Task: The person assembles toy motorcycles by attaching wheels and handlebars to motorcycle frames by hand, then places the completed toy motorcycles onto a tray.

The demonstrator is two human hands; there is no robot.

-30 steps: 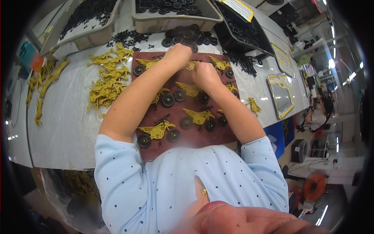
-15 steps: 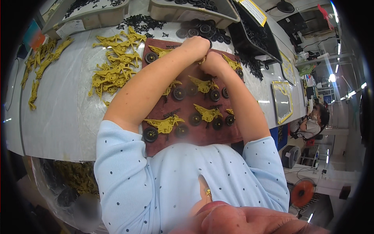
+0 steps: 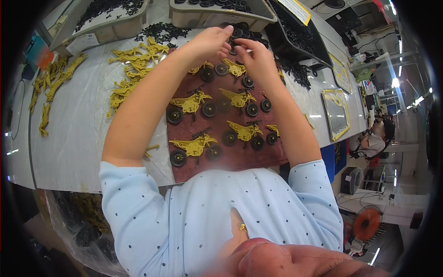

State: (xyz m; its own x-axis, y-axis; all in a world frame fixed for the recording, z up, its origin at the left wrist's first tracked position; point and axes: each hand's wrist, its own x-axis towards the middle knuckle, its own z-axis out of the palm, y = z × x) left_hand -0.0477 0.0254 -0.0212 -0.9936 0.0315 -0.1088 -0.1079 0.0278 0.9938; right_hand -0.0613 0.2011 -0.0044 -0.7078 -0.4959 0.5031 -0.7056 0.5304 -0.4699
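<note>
A brown mat [image 3: 230,159] on the white table holds several yellow toy motorcycles [image 3: 191,102] with black wheels [image 3: 178,158], laid in rows. Both forearms reach over the mat to its far edge. My left hand [image 3: 210,41] has its fingers stretched out toward a loose pile of black wheels [image 3: 244,31]. My right hand [image 3: 253,54] is beside it, with its fingertips pinched on what looks like a small black wheel [image 3: 235,48]. The two hands almost touch at the fingertips.
Bare yellow motorcycle frames [image 3: 134,69] lie heaped left of the mat, with more [image 3: 50,87] at the far left. Grey trays [image 3: 99,23] of black parts stand at the back. A yellow-edged flat tray [image 3: 336,113] lies at the right. Another person [image 3: 376,138] sits far right.
Both hands have moved from the top motorcycles on the mat out to the pile of black wheels beyond its far edge. The left fingers have stretched out.
</note>
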